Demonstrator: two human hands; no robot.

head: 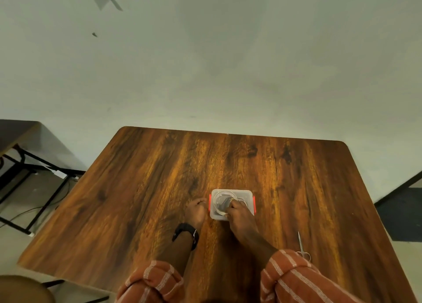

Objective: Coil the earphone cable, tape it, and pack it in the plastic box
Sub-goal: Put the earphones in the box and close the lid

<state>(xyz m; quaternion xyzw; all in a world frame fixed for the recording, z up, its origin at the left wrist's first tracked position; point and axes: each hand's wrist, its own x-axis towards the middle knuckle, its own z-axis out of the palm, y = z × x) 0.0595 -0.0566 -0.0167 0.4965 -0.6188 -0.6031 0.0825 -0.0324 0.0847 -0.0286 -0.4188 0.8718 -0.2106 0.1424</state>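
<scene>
The plastic box [231, 204] sits on the wooden table [159, 188] a little toward 6 o'clock from the table's centre, with red clips on its left and right sides. The coiled earphone cable [222, 203] lies inside it as pale loops around something dark. The right hand [237, 213] reaches in from 5 o'clock — its grip is pressed together over the coil, though whether it pinches the cable I cannot tell. The left hand [196, 211], curled shut, rests against the box's 9 o'clock side. Scissors [302, 248] lie apart at 4 o'clock.
</scene>
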